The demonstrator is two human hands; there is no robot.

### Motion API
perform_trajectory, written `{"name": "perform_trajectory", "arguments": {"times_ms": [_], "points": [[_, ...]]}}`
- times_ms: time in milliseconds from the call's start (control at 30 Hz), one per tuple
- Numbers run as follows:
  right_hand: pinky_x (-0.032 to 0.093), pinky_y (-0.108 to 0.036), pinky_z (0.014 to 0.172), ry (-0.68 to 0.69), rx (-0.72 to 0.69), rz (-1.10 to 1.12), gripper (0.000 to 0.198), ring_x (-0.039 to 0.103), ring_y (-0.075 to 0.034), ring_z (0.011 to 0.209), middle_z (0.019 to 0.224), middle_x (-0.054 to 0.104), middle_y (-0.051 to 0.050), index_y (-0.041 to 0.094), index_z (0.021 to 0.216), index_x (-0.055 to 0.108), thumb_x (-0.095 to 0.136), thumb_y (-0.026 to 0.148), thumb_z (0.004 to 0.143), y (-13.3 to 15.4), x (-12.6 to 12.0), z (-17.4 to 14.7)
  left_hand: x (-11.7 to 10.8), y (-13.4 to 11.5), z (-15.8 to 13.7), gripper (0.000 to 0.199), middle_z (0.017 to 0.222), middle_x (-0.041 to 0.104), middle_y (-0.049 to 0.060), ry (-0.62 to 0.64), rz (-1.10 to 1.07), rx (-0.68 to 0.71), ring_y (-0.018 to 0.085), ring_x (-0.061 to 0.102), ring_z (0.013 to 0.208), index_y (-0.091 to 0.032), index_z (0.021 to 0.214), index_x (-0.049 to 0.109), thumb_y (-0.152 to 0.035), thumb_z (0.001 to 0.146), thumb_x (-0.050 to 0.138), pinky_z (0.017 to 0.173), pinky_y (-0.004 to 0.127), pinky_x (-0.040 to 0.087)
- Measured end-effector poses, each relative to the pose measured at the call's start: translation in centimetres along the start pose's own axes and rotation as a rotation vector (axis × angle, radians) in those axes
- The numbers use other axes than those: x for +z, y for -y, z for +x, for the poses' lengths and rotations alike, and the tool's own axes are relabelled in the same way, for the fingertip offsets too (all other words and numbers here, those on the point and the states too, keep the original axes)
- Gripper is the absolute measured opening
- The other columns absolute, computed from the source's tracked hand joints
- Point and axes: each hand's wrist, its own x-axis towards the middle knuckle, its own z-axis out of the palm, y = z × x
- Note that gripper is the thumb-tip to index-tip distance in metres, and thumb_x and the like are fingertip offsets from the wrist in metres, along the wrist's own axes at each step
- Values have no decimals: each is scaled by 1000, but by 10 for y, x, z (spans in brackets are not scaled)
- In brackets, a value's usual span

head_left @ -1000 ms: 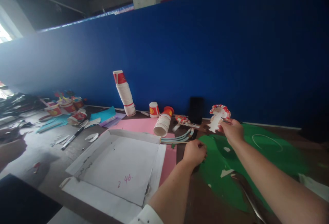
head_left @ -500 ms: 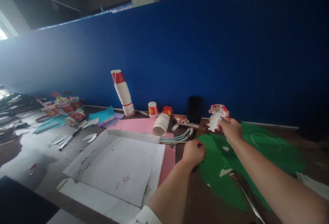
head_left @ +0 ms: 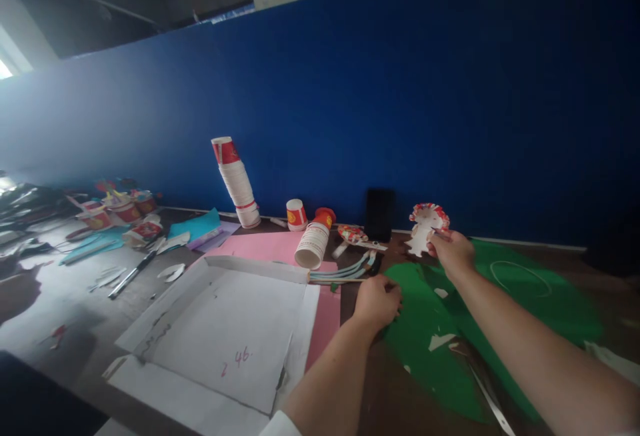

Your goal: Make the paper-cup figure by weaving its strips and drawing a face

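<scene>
My right hand (head_left: 454,253) pinches a cut-open paper cup (head_left: 424,235) by its right edge, above the back edge of the green paper (head_left: 415,303). Its white inside faces me, and red and white scraps curl along the top. My left hand (head_left: 379,301) rests low at the left edge of the green paper, fingers curled in; what they hold, if anything, is hidden. Just behind the left hand lie several pale blue strips (head_left: 345,273). On the green paper are white scraps (head_left: 442,341) and a long, thin metal tool (head_left: 487,386).
A white box lid (head_left: 225,329) lies left of my hands on pink paper (head_left: 327,329). Behind it stand a leaning tall stack of paper cups (head_left: 236,183), a single cup (head_left: 296,215) and a tipped stack (head_left: 313,246). A black phone-like slab (head_left: 380,215) leans against the blue partition (head_left: 350,103).
The cut cup in my right hand has turned slightly and shifted a little to the right. My left hand stays at the same spot. The whole view has moved slightly.
</scene>
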Motion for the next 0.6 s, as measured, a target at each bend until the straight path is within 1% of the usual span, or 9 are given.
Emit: {"name": "perform_trajectory", "arguments": {"times_ms": [267, 467, 600], "points": [[55, -41, 81, 3, 22, -31, 34, 63, -20, 98, 120, 61, -9, 18, 122, 57, 59, 34, 92, -1, 4, 10, 0, -3, -2, 22, 74, 68, 7, 5, 4, -41, 12, 59, 53, -13, 94, 67, -28, 85, 54, 47, 20, 45], [56, -39, 79, 20, 26, -55, 32, 64, -19, 96, 118, 62, -8, 18, 120, 59, 58, 34, 92, -1, 5, 20, 0, -3, -1, 24, 75, 70, 7, -1, 47, -51, 12, 61, 55, -14, 96, 68, -30, 84, 55, 49, 20, 45], [55, -40, 82, 39, 16, -62, 31, 63, -20, 99, 121, 61, -9, 20, 120, 59, 57, 35, 93, -2, 7, 25, 1, -2, -1, 22, 74, 69, 7, -8, 41, -47, 12, 59, 53, -14, 94, 68, -29, 84, 54, 47, 20, 44]]}}
